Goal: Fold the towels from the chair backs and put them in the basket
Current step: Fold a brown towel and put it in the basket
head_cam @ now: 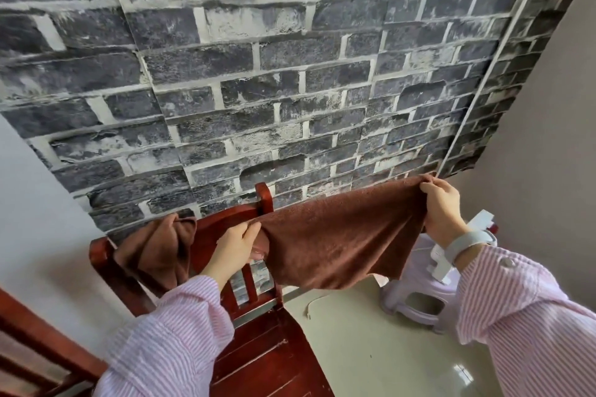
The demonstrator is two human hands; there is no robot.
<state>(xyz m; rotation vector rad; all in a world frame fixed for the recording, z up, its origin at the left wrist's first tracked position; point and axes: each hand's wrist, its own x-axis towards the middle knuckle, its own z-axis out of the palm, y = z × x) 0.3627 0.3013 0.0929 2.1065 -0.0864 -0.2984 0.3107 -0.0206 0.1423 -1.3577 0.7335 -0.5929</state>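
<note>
Two hands hold a brown towel up in the air, stretched wide. The left hand pinches its corner at about 7 o'clock from the middle of the view. The right hand pinches the other corner at about 4 o'clock. The towel hangs between them, in front of the red wooden chair. A second brown towel hangs over the chair back at 8 o'clock. A purple stool stands on the floor at 5 o'clock.
</note>
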